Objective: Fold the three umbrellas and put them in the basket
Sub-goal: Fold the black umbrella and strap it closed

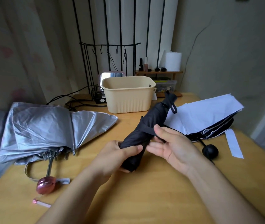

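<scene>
Black umbrella (146, 125): left hand (117, 154) grips; right hand (175, 146) seemingly pinches strap (149, 129)

A yellow wooden counter (152, 191) carries a silver umbrella (39, 126) lying loosely collapsed at the left, its pink handle (46, 185) towards the near edge. A white umbrella (206, 113) with a black ball handle (210, 151) lies at the right. A cream basket (128, 97) stands upright at the back centre, with black cables (73, 101) to its left. A small pink stick (40, 203) lies near the front left.
</scene>
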